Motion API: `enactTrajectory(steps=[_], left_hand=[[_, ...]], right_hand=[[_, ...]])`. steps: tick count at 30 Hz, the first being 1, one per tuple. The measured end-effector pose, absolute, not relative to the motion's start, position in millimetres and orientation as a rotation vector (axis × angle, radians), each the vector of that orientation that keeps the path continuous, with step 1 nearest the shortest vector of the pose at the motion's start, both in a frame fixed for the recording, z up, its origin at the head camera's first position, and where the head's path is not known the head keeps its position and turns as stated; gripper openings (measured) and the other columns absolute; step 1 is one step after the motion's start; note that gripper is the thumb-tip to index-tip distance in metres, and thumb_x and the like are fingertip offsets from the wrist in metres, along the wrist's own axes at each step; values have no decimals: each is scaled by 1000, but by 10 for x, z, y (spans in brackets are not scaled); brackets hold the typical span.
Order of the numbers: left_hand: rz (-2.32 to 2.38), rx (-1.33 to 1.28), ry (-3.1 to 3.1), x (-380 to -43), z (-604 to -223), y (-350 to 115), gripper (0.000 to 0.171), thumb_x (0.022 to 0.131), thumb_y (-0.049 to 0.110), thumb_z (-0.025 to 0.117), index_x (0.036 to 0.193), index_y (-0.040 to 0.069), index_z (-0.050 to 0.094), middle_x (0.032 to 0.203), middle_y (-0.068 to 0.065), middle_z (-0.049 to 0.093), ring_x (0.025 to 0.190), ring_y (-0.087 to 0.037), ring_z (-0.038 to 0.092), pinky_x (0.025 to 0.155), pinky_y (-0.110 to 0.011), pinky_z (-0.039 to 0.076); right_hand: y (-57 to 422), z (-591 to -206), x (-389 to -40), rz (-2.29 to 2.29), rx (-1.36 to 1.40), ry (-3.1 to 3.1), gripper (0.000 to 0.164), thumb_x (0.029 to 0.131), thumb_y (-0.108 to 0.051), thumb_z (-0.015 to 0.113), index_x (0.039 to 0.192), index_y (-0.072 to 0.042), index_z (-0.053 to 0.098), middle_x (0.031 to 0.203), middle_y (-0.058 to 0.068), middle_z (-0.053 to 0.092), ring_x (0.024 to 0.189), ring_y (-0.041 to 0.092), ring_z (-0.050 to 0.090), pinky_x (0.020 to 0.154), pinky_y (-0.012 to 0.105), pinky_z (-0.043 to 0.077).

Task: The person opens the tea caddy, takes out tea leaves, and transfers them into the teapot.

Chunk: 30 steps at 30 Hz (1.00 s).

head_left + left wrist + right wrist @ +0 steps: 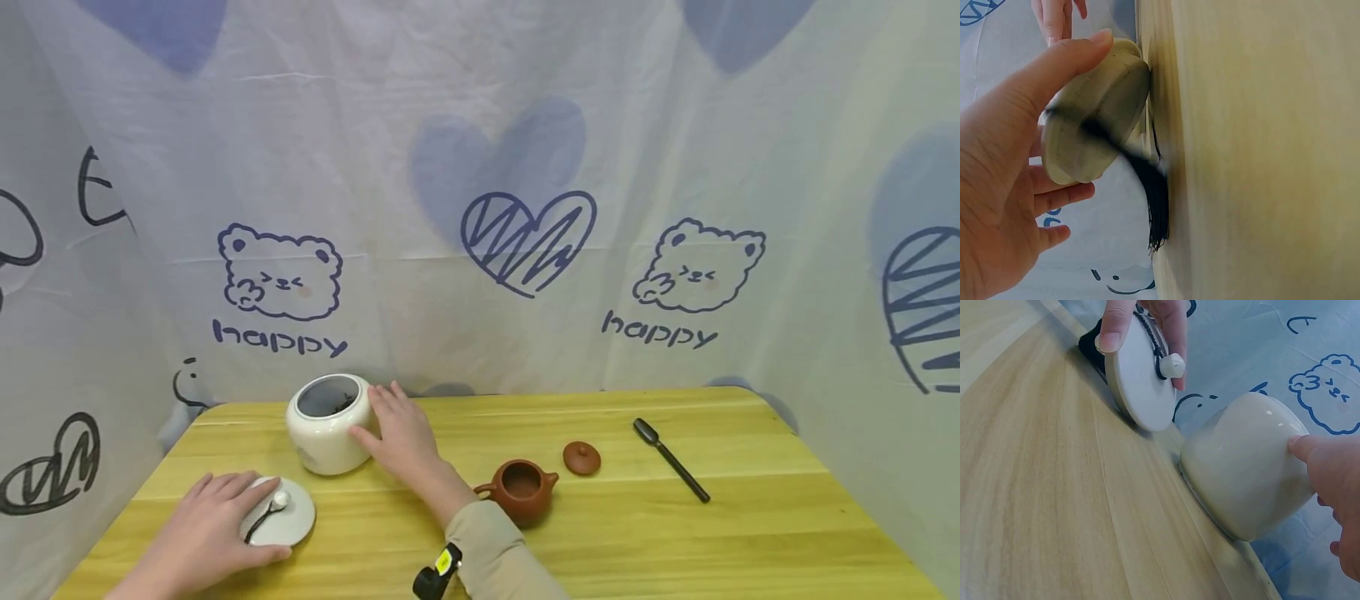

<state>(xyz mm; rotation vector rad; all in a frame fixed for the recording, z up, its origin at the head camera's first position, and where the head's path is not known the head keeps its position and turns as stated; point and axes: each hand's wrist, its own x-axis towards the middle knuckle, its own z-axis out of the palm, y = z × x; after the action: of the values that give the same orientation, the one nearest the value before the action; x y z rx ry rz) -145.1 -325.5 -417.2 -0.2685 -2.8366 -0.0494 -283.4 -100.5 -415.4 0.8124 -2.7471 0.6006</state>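
Observation:
My left hand (pixel 217 521) grips a round white lid (pixel 296 518) by its edge, thumb on one side and fingers on the other. The lid has a small white knob with a dark cord, and a black tassel (pixel 1152 200) hangs from it. It is low over the table; whether it touches is unclear. My right hand (pixel 405 437) rests against the right side of a white jar (pixel 326 446), fingers extended near the rim and thumb on the front. The jar stands upright without a lid, with some dark bits (pixel 345 403) inside.
Right of the jar stands a reddish-brown teapot (pixel 525 500) without its lid, partly behind my right sleeve. Its small lid (pixel 582 458) lies just beyond it. A dark scoop (pixel 672 462) lies farther right. Printed cloth (pixel 480 358) surrounds the wooden table's (pixel 750 533) back and sides.

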Motion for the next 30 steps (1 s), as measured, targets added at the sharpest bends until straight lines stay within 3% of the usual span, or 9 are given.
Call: enactTrajectory(steps=[15,30], left_hand=[[-52,-160,-3040,-1490,-4195,-3322,102,55,78,73,129,8,62,119,-19,65,109,-42,58,95,-65,40],[-312,-130,-3224,-1573,-4197,-3356,101,66,62,78,141,2,47,134,-33,52,121,-54,48,97,-70,36]], right_hand=[[-1026,-4146,-2822,593,805,-2755,69,97,-56,46,153,-16,34,157,0,38,149,21,28,121,40,29],[-1022,-4166,-2837,619,811,-2745,69,97,-56,46,152,-15,34,156,3,40,149,23,28,121,41,29]])
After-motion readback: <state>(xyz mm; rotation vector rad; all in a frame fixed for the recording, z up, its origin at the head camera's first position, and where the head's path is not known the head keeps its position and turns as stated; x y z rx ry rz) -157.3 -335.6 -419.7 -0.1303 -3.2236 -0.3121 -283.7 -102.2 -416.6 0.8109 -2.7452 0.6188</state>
